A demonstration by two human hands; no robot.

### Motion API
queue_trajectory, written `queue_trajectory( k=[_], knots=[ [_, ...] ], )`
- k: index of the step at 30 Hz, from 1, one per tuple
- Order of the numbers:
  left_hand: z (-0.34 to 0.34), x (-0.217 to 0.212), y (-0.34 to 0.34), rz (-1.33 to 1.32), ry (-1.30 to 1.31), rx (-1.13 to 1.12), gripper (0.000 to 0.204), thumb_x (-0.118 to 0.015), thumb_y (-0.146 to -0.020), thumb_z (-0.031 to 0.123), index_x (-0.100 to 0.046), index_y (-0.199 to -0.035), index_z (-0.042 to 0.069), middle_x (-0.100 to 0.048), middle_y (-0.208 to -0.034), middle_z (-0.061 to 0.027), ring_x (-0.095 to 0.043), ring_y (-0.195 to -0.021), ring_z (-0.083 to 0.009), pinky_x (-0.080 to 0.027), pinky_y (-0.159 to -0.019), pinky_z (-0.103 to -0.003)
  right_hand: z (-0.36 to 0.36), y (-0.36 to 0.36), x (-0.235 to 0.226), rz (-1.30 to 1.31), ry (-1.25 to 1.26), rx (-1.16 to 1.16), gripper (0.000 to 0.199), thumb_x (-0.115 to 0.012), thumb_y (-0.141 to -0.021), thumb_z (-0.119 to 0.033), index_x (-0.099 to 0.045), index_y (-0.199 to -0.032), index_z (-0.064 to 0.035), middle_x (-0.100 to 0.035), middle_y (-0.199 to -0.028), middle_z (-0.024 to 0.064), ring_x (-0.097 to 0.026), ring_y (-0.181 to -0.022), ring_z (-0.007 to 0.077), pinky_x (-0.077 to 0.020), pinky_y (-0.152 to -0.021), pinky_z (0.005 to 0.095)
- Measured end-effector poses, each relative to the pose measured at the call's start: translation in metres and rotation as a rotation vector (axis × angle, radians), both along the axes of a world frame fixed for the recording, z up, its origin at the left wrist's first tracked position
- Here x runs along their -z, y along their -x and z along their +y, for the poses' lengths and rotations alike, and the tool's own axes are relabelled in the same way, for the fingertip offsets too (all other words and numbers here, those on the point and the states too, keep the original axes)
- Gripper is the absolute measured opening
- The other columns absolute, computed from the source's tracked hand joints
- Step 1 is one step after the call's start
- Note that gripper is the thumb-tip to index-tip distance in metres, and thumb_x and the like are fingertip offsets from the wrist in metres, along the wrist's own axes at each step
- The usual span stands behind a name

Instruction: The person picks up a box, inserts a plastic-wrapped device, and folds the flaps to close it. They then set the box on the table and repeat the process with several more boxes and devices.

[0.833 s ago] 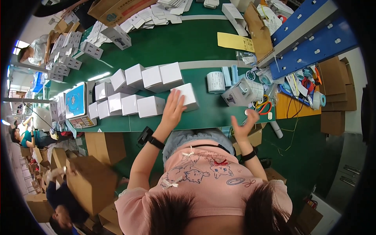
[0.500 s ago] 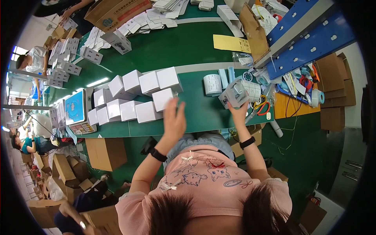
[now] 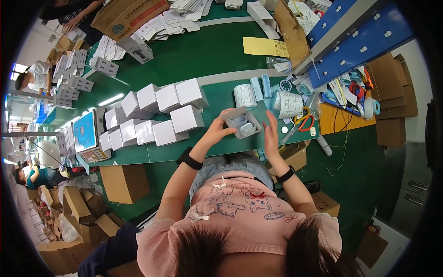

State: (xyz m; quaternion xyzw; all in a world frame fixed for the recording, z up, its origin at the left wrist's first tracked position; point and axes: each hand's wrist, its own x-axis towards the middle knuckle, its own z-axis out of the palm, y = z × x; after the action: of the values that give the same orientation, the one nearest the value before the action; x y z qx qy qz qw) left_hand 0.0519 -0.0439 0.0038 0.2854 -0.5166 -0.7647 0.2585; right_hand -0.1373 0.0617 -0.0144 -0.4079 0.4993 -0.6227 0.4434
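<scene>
We grip an open white box (image 3: 251, 134) in our left hand (image 3: 220, 131) over the desk (image 3: 218, 99), apparently leaving its mouth clear; our right hand (image 3: 271, 133), empty and outstretched, hovers alongside. Closed boxes (image 3: 167, 98) stand rowed, likely saving room.

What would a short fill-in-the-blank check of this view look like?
The open white box is gripped by the person's ____ hand.
The scissors lie on the ____ side of that box.
The flat card beyond the label rolls is coloured ____.
Missing words: left; right; yellow.
</scene>
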Motion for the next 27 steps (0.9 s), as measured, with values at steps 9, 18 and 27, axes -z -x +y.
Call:
queue_trajectory(
  k=[9,18,27],
  knots=[
    [0.016,-0.017,0.024,0.047,0.275,-0.275,0.070,-0.063,-0.074,0.002,-0.028,-0.135,0.007,-0.025,-0.141,-0.0097,-0.025,-0.132,-0.0235,-0.024,-0.106,-0.036,-0.022,-0.019,-0.030,0.045,-0.124,-0.163,0.052,-0.053,-0.086,-0.006,-0.033,-0.134,-0.0026,-0.039,-0.132,0.0139,-0.039,-0.121,0.0230,-0.0309,-0.101,0.0326],
    [-0.004,-0.023,-0.001,0.090,0.578,-0.133,0.055,-0.057,-0.084,0.020,-0.036,-0.132,0.005,-0.026,-0.142,-0.0127,-0.025,-0.131,-0.0253,-0.023,-0.106,-0.037,-0.028,-0.069,-0.012,0.227,-0.021,0.241,0.047,-0.054,-0.085,-0.006,-0.037,-0.128,-0.0022,-0.041,-0.127,0.0142,-0.044,-0.114,0.0268,-0.0365,-0.095,0.0357],
    [0.010,-0.031,-0.010,-0.013,0.788,-0.119,0.054,-0.058,-0.084,0.022,-0.040,-0.131,0.003,-0.043,-0.132,-0.0152,-0.038,-0.125,-0.0292,-0.026,-0.104,-0.038,-0.030,-0.056,-0.019,0.126,-0.076,0.152,0.045,-0.056,-0.084,-0.005,-0.039,-0.125,-0.0018,-0.043,-0.122,0.0128,-0.045,-0.113,0.0257,-0.0372,-0.095,0.0354]
  ],
)
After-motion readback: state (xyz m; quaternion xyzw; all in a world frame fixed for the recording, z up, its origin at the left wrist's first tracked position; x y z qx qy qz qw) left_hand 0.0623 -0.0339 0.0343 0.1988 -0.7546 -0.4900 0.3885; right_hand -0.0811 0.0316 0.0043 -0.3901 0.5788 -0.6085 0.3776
